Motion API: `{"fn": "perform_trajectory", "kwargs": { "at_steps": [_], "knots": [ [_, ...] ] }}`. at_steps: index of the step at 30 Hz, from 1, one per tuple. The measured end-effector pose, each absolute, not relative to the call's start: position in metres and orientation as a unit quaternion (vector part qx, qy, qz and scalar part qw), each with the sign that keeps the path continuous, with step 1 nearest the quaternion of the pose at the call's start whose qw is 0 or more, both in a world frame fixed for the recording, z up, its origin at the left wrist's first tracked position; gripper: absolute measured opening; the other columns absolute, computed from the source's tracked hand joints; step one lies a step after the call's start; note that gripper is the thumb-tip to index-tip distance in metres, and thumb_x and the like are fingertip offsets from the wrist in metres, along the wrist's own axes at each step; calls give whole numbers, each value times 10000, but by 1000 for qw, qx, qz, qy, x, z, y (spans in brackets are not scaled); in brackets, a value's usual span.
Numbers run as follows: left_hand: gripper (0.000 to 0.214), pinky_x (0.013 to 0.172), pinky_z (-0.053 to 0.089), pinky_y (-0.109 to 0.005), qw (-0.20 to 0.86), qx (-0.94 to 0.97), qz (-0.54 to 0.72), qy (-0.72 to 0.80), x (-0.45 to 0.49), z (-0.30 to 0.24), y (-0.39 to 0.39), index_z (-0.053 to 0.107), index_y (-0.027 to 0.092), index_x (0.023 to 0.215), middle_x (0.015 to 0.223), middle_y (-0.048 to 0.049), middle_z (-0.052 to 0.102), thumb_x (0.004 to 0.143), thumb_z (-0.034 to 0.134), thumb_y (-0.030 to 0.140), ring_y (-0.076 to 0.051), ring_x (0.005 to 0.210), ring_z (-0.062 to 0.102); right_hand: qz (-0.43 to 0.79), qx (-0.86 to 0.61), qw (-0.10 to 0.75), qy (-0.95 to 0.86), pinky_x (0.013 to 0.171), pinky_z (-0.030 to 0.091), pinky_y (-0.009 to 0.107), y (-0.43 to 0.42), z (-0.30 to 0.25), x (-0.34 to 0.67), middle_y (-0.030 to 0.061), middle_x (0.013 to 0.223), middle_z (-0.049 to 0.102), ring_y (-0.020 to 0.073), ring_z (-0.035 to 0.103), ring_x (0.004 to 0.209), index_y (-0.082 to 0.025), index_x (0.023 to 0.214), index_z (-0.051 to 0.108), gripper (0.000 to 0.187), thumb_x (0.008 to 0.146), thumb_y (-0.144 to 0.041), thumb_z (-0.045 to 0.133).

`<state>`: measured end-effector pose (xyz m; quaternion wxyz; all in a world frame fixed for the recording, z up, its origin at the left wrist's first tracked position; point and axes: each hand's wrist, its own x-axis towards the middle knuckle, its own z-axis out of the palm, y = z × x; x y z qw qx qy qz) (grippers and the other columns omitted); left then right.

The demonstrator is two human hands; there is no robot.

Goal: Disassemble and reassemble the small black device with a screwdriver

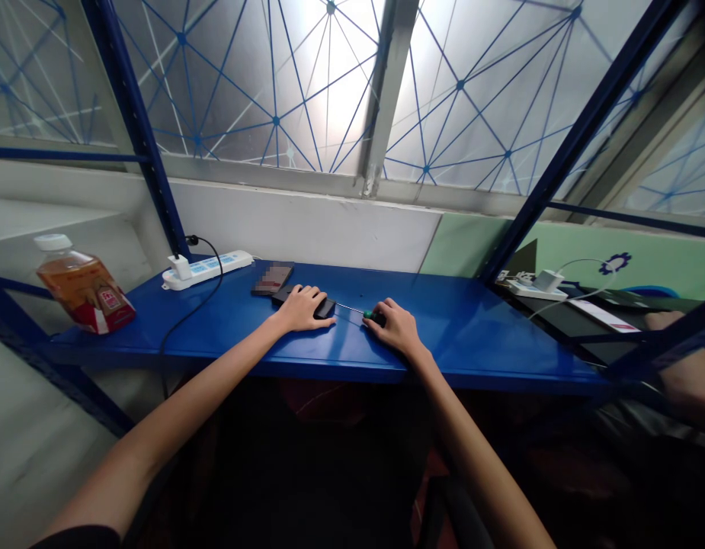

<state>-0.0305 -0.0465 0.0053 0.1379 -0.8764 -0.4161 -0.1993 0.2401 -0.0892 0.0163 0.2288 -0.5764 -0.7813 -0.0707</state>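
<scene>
My left hand lies on a small flat black device on the blue table, fingers pressed down on it and holding it still. My right hand is closed round a thin screwdriver with a green-and-black handle. Its metal shaft points left toward the black device. A dark rectangular phone-like slab lies just behind my left hand.
A white power strip with a plugged-in adapter and black cable sits at the back left. A bottle of amber drink stands at the left edge. A charger and white cable lie on the neighbouring bench, where another person's arm shows.
</scene>
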Motion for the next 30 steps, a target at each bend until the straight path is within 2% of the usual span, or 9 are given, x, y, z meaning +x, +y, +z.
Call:
{"fn": "perform_trajectory", "kwargs": {
  "at_steps": [4,10,14,18,23,30],
  "knots": [
    [672,963,357,-451,138,-875,-201,-418,-31,4,-45,619,161,1198,1178,-163,630,865,443,717,-317,1060,574,-71,-578,222,-782,575,270,263,-87,15,240,38,941,664,168,594,750,-222,929,613,271,852,-481,599],
    [669,960,361,-454,140,-876,-199,-417,-31,3,-45,620,156,1204,1186,-169,627,868,448,709,-318,1065,570,-76,-598,190,-775,568,242,267,-86,15,240,35,778,701,197,615,698,-236,972,618,306,853,-517,598],
    [655,962,359,-464,135,-875,-201,-420,-30,4,-45,621,167,1208,1196,-169,623,866,460,702,-327,1082,565,-66,-579,212,-784,591,283,260,-89,17,239,41,846,716,188,631,753,-231,943,645,349,871,-564,568],
    [671,959,366,-463,134,-875,-202,-419,-30,4,-45,623,154,1203,1188,-175,625,861,462,708,-328,1068,573,-65,-566,223,-791,608,313,262,-91,17,240,49,872,695,170,624,772,-213,883,684,376,941,-514,467],
    [655,966,362,-474,128,-876,-209,-415,-31,4,-45,627,166,1200,1184,-169,627,860,467,702,-334,1071,573,-68,-578,225,-782,594,320,264,-90,17,243,48,928,658,156,604,745,-217,903,718,365,900,-529,528],
    [671,968,363,-480,124,-876,-213,-414,-31,2,-43,624,165,1212,1195,-172,627,855,464,710,-340,1093,568,-74,-564,238,-787,587,297,254,-91,17,243,43,971,647,160,591,758,-218,908,647,276,855,-485,602]
  ]
}}
